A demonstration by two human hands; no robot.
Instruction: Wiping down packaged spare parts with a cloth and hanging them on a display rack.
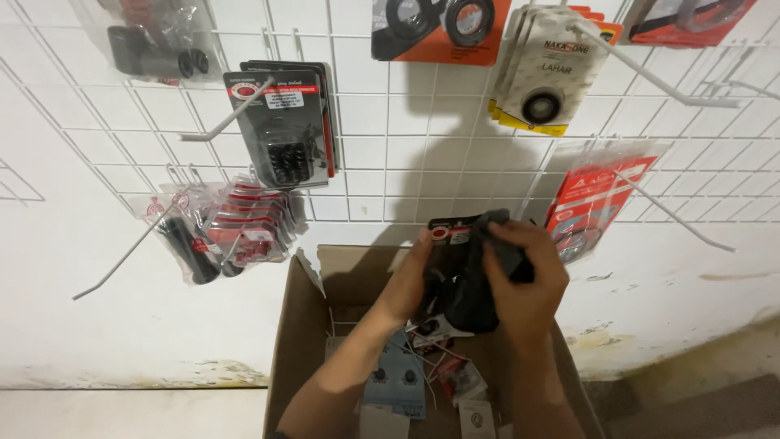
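While our left hand (410, 280) pinches a black blister pack w/ red label (455, 272) over the open brown cardboard box (296, 341) and our right hand (524, 280) clutches a dark cloth (504, 244) on it, more packs lie boxed below, several already on the white wire grid (382, 162).

Over an open cardboard box (296, 325) of small packets, a person's left hand (409, 280) grips a black blister-packed part (455, 272) while the right hand (526, 280) presses a dark cloth (505, 244) against it. Packaged spares hang from the white wire rack (390, 138) behind.
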